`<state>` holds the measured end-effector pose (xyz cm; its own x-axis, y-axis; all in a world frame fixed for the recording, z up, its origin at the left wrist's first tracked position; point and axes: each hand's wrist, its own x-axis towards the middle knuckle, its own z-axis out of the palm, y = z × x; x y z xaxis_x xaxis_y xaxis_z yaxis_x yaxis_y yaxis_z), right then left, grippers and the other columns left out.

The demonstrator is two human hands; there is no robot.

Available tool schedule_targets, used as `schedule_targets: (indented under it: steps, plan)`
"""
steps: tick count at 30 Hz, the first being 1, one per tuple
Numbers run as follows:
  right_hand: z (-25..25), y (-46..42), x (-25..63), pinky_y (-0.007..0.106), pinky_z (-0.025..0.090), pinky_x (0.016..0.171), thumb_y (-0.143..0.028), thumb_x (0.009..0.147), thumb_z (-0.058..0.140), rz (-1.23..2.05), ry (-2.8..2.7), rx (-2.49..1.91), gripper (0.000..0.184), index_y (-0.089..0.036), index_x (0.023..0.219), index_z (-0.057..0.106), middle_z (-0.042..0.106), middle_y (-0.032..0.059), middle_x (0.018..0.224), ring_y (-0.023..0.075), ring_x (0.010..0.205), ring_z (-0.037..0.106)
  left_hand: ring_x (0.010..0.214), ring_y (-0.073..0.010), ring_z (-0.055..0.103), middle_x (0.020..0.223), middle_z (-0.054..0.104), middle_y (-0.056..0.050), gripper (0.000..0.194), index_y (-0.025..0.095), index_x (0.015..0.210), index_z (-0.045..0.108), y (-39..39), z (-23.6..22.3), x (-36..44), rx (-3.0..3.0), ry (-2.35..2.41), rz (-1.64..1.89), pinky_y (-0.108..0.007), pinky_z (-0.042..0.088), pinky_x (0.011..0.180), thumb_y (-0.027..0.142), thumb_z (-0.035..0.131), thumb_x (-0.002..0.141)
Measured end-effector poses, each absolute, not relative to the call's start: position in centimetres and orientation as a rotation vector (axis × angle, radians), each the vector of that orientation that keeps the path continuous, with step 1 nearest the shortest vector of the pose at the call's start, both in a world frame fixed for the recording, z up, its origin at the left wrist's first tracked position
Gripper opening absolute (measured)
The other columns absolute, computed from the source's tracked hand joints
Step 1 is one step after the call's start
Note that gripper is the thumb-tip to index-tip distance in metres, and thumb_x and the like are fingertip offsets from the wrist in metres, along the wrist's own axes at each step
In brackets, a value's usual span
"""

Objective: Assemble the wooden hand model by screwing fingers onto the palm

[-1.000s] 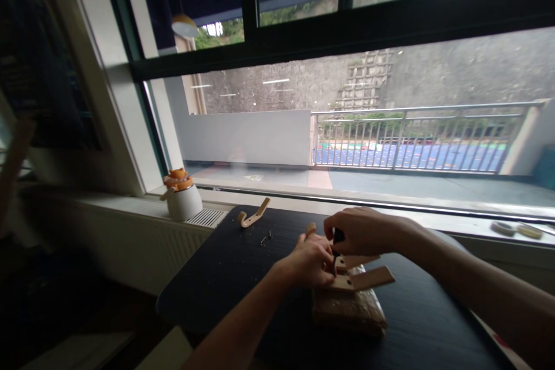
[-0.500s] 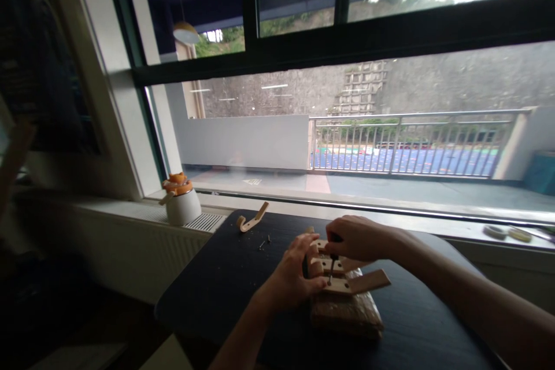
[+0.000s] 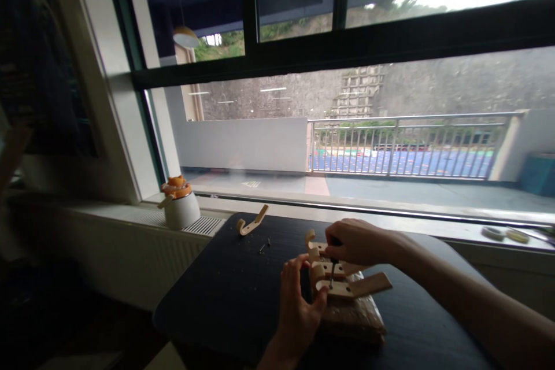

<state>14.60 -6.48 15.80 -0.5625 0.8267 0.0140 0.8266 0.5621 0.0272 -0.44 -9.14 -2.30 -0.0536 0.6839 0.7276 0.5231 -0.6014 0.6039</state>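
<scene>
My right hand (image 3: 356, 240) is closed round the dark handle of a screwdriver (image 3: 333, 273). Its shaft points down at the nearest wooden hook (image 3: 340, 289), by the hook's curled end. My left hand (image 3: 299, 300) curves around the left edge of a wooden block (image 3: 355, 324) that looks wrapped in clear film, its thumb touching the near hook. More curled wooden hooks lie side by side across the block, among them a middle hook (image 3: 332, 268) and a far hook (image 3: 318, 247). The right hand partly covers them.
A loose wooden hook (image 3: 252, 222) and small screws (image 3: 262, 248) lie on the dark table (image 3: 208, 283). On the radiator cover stands a white pot (image 3: 182, 211) with an orange top. Rolls of tape (image 3: 493, 233) rest on the right of the sill, below the window.
My left hand has drawn back from the screwdriver tip to the block's left side, uncovering the hooks' curled ends. The right hand stays on the screwdriver. The view has tilted slightly.
</scene>
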Motion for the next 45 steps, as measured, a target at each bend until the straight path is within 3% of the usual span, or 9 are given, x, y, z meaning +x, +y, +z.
schedule_targets:
  steps: [11, 14, 18, 22, 39, 45]
  plan:
    - [15.8, -6.7, 14.6, 0.025, 0.029, 0.052, -0.037, 0.081, 0.048, 0.015, 2.771, 1.498, 0.029, -0.018, 0.082, 0.070, 0.068, 0.0061, 0.071, 0.0142, 0.060, 0.054, 0.113, -0.0255, 0.052, 0.118, 0.052, -0.010, 0.056, 0.020, 0.123, 0.039, -9.5, -1.9, 0.4, 2.061, 1.298, 1.825, -0.043, 0.045, 0.097, 0.013, 0.061, 0.073]
    - [15.7, -6.6, 14.6, 0.025, 0.029, 0.052, -0.038, 0.081, 0.049, 0.014, 2.769, 1.519, 0.029, -0.018, 0.083, 0.070, 0.068, 0.0064, 0.072, 0.0142, 0.060, 0.053, 0.111, -0.0249, 0.051, 0.115, 0.050, -0.010, 0.040, 0.021, 0.113, 0.046, -10.0, -2.0, 0.1, 2.097, 1.353, 1.897, -0.043, 0.046, 0.095, 0.014, 0.059, 0.076]
    - [15.7, -6.7, 14.7, 0.025, 0.029, 0.052, -0.037, 0.079, 0.048, 0.006, 2.770, 1.531, 0.029, -0.018, 0.083, 0.070, 0.067, 0.0064, 0.072, 0.0139, 0.059, 0.051, 0.089, -0.0202, 0.055, 0.094, 0.051, -0.006, 0.015, 0.022, 0.090, 0.060, -11.1, -2.3, -0.6, 2.269, 1.481, 1.776, -0.036, 0.049, 0.080, 0.012, 0.056, 0.081]
    - [16.0, -6.9, 14.7, 0.025, 0.029, 0.051, -0.037, 0.079, 0.049, -0.004, 2.775, 1.504, 0.029, -0.018, 0.081, 0.070, 0.067, 0.0062, 0.069, 0.0134, 0.057, 0.049, 0.079, -0.0191, 0.053, 0.084, 0.052, -0.004, 0.022, 0.025, 0.091, 0.066, -11.8, -2.3, -0.8, 2.424, 1.525, 1.642, -0.035, 0.046, 0.074, 0.010, 0.053, 0.081]
    - [15.9, -6.8, 12.9, 0.027, 0.029, 0.053, -0.034, 0.079, 0.049, 0.070, 2.813, 1.459, 0.027, -0.018, 0.081, 0.071, 0.070, 0.0087, 0.076, 0.0176, 0.065, 0.059, 0.078, -0.0182, 0.052, 0.078, 0.056, -0.001, 0.024, 0.026, 0.095, 0.067, -10.1, -1.7, -2.7, 2.457, 1.556, 1.545, -0.045, 0.037, 0.091, 0.012, 0.051, 0.084]
    - [15.9, -6.2, 12.0, 0.026, 0.031, 0.054, -0.029, 0.078, 0.050, 0.068, 2.825, 1.419, 0.023, -0.017, 0.077, 0.070, 0.069, 0.0081, 0.071, 0.0161, 0.063, 0.058, 0.091, -0.0223, 0.054, 0.094, 0.056, -0.004, 0.022, 0.027, 0.095, 0.069, -10.1, -1.6, -1.7, 2.170, 1.693, 1.568, -0.042, 0.043, 0.088, 0.015, 0.062, 0.077]
